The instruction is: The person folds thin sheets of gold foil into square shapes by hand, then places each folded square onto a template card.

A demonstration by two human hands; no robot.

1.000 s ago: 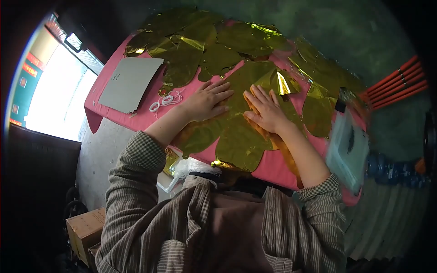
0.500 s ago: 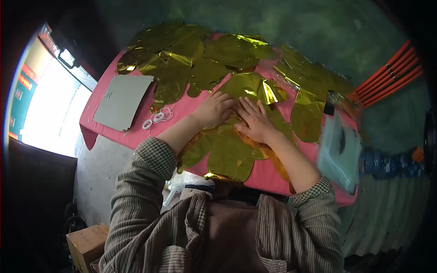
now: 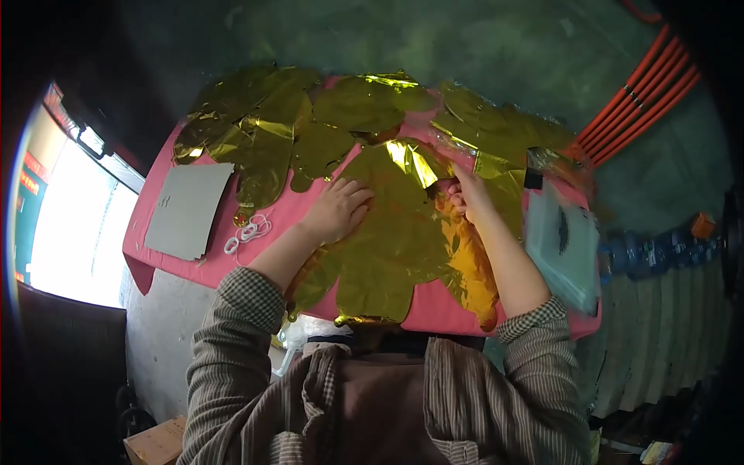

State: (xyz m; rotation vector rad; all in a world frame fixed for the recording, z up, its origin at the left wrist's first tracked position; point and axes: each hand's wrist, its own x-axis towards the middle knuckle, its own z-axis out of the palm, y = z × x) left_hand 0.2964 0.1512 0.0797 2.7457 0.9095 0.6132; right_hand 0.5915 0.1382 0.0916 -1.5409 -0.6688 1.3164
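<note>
Pink cloth [image 3: 446, 308] covers the desk, with a stack of flat grey cardboard sheets [image 3: 188, 211] lying at its left end. Beside it sits a small tangle of white string [image 3: 249, 231]. The left hand [image 3: 338, 211] rests, fingers loosely bent, on the left edge of a large shiny gold foil balloon [image 3: 387, 232] at the desk's middle. At its upper right edge, the right hand's [image 3: 470, 195] fingers are curled; whether they grip foil, one cannot tell. Clear plastic bags [image 3: 562, 240] lie farther right.

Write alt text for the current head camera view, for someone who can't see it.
A person's left hand rests on gold foil over a pink tablecloth; the right hand, fingers curled, is at the foil's right edge. Grey card and white string lie left, clear plastic right.
</note>
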